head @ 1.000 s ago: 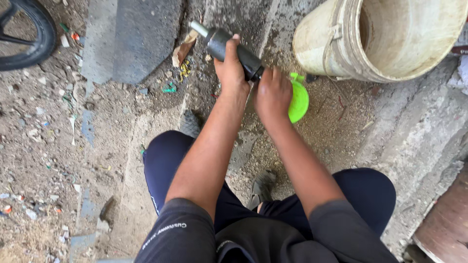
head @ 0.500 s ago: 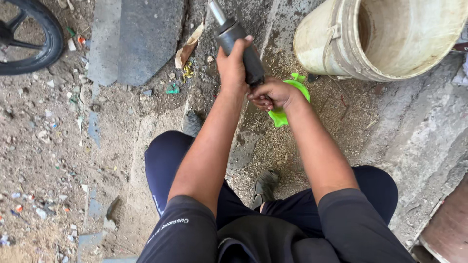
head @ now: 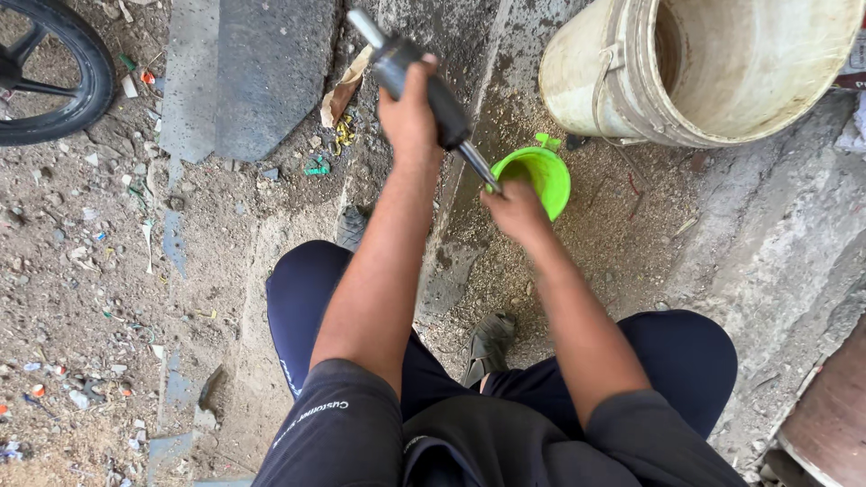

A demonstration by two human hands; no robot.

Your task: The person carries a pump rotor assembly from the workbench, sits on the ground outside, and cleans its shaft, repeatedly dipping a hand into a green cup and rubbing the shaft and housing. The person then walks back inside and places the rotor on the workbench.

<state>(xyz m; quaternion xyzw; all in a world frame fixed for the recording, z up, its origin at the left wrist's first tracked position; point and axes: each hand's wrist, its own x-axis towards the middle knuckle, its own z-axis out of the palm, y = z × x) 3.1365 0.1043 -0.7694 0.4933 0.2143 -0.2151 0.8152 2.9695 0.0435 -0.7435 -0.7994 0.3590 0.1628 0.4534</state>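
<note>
**Two hands on a pump-like tool over a green cup**

While the left hand wraps its fingers tightly around the dark cylinder of the tool near the top centre of the frame, the right hand pinches the thin metal rod that comes out of the cylinder's lower end, fingers closed together on it. Just beside the right hand, up and to the right, a small green cup stands on the sandy ground. A large dirty white bucket lies tilted in the upper right. A grey stone slab sits upper left, with a black wheel at the frame's left corner.
</note>
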